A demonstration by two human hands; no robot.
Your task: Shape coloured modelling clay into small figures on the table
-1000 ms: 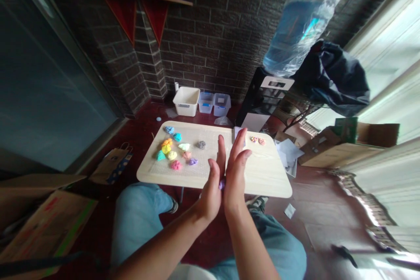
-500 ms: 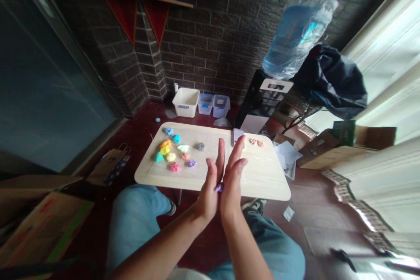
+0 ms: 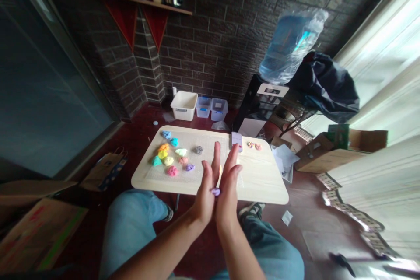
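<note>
Above the front edge of the small table (image 3: 262, 179), my left hand (image 3: 206, 197) and my right hand (image 3: 227, 197) face each other, palm to palm. A small lump of purple modelling clay (image 3: 215, 191) is pinched between the palms, partly hidden by them. The fingers of both hands are stretched out and point away from me. On the left half of the table lie several clay lumps, among them a purple one (image 3: 190, 167), a pink one (image 3: 172, 170), a grey one (image 3: 198, 150) and a green one (image 3: 156, 160).
A phone (image 3: 236, 141) lies near the table's back edge, with two small multicoloured clay pieces (image 3: 254, 145) to its right. Behind the table stand a white bin (image 3: 184, 111), clear boxes (image 3: 211, 110) and a water dispenser (image 3: 259, 105). My knees flank the table's front.
My hands have shifted slightly against each other, and more of the purple clay shows between the palms. The gap between the fingers looks wider. The whole view has moved a little.
</note>
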